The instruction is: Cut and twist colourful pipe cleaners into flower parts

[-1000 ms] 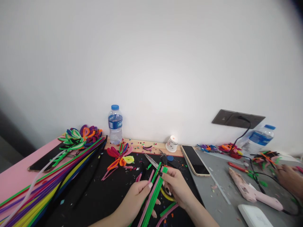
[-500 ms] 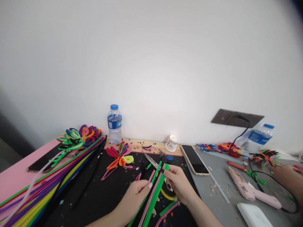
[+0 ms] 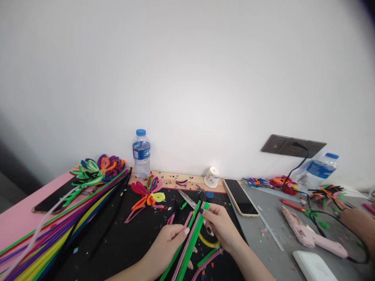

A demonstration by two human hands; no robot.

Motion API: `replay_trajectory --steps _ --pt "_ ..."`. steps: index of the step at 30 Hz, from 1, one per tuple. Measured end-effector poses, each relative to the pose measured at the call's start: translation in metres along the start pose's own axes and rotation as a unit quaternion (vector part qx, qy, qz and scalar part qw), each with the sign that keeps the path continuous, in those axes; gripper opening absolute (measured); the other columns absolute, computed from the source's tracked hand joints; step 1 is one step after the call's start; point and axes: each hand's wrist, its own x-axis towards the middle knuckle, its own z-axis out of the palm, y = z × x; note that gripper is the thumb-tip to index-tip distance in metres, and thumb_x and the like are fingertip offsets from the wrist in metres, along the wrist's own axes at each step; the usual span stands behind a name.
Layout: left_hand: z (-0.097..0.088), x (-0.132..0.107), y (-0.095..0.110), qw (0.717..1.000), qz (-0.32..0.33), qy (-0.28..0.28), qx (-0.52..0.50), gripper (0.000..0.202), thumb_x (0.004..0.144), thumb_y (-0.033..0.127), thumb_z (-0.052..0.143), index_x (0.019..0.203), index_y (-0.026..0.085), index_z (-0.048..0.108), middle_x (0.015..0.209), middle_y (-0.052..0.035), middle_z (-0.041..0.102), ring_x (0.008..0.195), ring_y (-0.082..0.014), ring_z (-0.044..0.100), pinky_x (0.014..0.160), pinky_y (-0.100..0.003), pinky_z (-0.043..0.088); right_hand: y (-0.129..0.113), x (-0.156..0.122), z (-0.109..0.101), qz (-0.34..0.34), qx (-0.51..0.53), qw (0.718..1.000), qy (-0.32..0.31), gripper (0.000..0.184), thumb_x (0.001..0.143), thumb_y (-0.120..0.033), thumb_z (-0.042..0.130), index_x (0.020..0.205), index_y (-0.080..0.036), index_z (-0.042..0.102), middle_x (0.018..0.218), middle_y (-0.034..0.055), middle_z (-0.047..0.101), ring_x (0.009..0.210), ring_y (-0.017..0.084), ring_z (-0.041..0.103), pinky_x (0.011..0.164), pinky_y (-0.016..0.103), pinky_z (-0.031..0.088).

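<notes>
My left hand [image 3: 167, 245] pinches a bundle of green and pink pipe cleaners [image 3: 191, 241] partway along its length, over the black mat [image 3: 123, 238]. My right hand [image 3: 220, 226] grips the same bundle near its upper end, fingers curled around the green tips. Small scissors [image 3: 190, 200] lie just beyond the bundle's tips. A finished pipe-cleaner flower [image 3: 148, 197] in red, orange and yellow rests on the mat to the left of my hands.
A long sheaf of coloured pipe cleaners [image 3: 58, 230] runs along the left. A water bottle [image 3: 141, 153], small cup [image 3: 212, 177] and phone [image 3: 240, 197] stand behind. A pink glue gun [image 3: 307, 234] lies right, near another person's hand [image 3: 359, 226].
My hands and the bundle have barely shifted. The other person's hand at the right edge has drawn back slightly to the right.
</notes>
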Motion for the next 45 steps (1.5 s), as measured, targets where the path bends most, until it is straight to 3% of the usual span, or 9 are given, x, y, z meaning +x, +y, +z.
replay_trajectory --steps 14,27,31,41,45 --pt "-0.001 0.001 -0.003 1.000 -0.014 -0.010 0.014 0.042 0.079 0.051 0.046 0.069 0.011 0.056 0.068 -0.0080 0.068 0.049 -0.0178 0.065 0.039 -0.019 0.041 -0.002 -0.001 0.004 0.020 -0.038 0.999 0.005 0.025 0.067 -0.035 0.064 0.060 -0.014 0.051 0.044 -0.0056 0.048 0.032 0.003 0.032 0.029 0.015 0.024" --pt "-0.002 0.002 -0.008 0.996 -0.053 -0.065 -0.028 0.037 0.076 0.048 0.053 0.079 0.011 0.054 0.071 -0.0099 0.069 0.052 -0.0178 0.064 0.045 -0.024 0.046 0.001 -0.006 0.012 0.016 -0.045 0.997 -0.056 0.031 0.069 -0.040 0.065 0.060 -0.013 0.054 0.045 -0.0050 0.048 0.033 0.003 0.033 0.031 0.016 0.020" --pt "-0.002 0.001 -0.008 0.994 -0.052 -0.084 -0.043 0.036 0.077 0.047 0.052 0.081 0.011 0.055 0.071 -0.0105 0.069 0.051 -0.0161 0.063 0.050 -0.026 0.048 0.000 -0.007 0.014 0.028 -0.037 0.996 -0.078 0.032 0.068 -0.042 0.066 0.062 -0.013 0.055 0.047 -0.0044 0.050 0.032 0.003 0.034 0.030 0.016 0.024" --pt "0.000 0.001 -0.002 0.992 -0.048 -0.094 -0.063 0.035 0.075 0.045 0.055 0.066 0.011 0.055 0.058 -0.0072 0.067 0.049 -0.0159 0.061 0.053 -0.028 0.048 0.004 -0.005 0.011 0.019 -0.047 0.997 -0.058 0.039 0.069 -0.048 0.062 0.054 -0.014 0.053 0.044 -0.0031 0.051 0.031 0.005 0.037 0.030 0.017 0.024" --pt "-0.002 0.000 -0.003 0.991 -0.051 -0.107 -0.070 0.034 0.075 0.044 0.055 0.068 0.011 0.055 0.058 -0.0064 0.067 0.049 -0.0153 0.061 0.052 -0.027 0.048 0.005 -0.006 0.012 0.024 -0.046 0.996 -0.068 0.039 0.070 -0.049 0.061 0.057 -0.014 0.053 0.042 -0.0044 0.049 0.030 0.004 0.035 0.030 0.016 0.022"
